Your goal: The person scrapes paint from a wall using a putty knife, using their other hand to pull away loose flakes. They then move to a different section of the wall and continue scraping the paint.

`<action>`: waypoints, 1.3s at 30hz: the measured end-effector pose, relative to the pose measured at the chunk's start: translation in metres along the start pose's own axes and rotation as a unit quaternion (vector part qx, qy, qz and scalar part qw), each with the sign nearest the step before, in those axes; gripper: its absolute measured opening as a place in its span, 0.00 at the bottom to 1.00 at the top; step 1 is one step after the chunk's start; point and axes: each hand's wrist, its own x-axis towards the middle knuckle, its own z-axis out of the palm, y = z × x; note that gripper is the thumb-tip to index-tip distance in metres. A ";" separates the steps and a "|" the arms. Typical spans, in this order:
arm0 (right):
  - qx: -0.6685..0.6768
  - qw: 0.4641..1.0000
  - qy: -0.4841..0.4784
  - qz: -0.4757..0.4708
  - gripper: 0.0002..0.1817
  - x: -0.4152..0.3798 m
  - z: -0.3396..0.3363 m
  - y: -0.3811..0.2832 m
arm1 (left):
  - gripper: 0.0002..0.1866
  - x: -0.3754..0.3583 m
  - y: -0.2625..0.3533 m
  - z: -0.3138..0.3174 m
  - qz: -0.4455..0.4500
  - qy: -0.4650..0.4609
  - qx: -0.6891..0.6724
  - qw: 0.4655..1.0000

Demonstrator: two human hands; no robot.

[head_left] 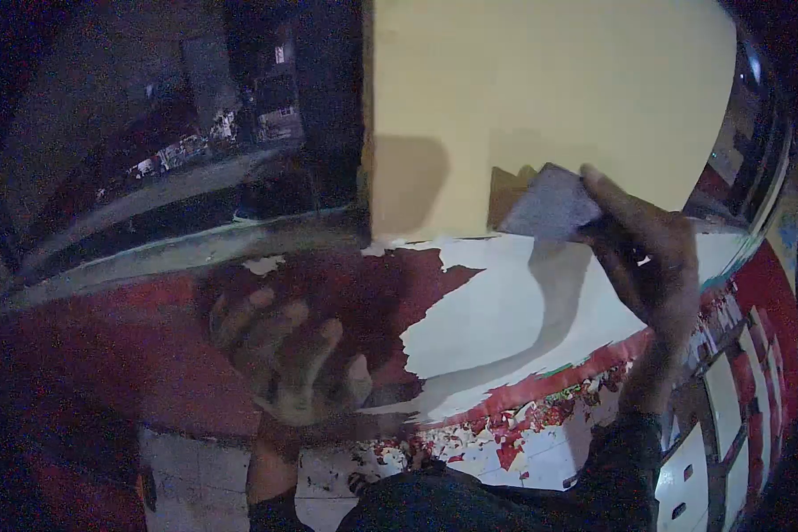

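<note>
A flat grey scraper blade (554, 202) is held in my right hand (652, 248), its edge beside the cream panel (541, 80) just above the white strip. My fingers are closed round its right end. Below, the white surface (479, 310) borders a jagged edge of dark red coating (346, 284). My left hand (284, 355) is over the red surface at the lower left, palm up with fingers spread and curled a little. A small pale thing near its fingertips is too blurred to name.
Several red and white flakes (505, 434) litter the pale tiled floor (204, 479) below the curved surface. A dark window (177, 133) fills the upper left. At the lower right stand white and red panels (723, 399).
</note>
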 end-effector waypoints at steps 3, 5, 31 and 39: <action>-0.150 0.978 -0.117 -0.085 0.21 -0.001 0.033 -0.013 | 0.14 -0.007 -0.003 -0.002 -0.009 0.004 -0.001 1.000; -0.090 0.984 -0.134 -0.070 0.20 -0.009 0.045 -0.023 | 0.13 -0.012 -0.005 0.000 -0.012 0.003 -0.001 1.000; -0.065 0.997 -0.047 -0.012 0.30 0.024 0.014 -0.038 | 0.14 -0.021 -0.026 0.034 0.043 0.036 -0.021 0.998; -0.075 0.995 -0.056 -0.046 0.23 0.027 0.031 -0.040 | 0.16 -0.023 -0.026 0.023 0.011 0.026 -0.099 0.995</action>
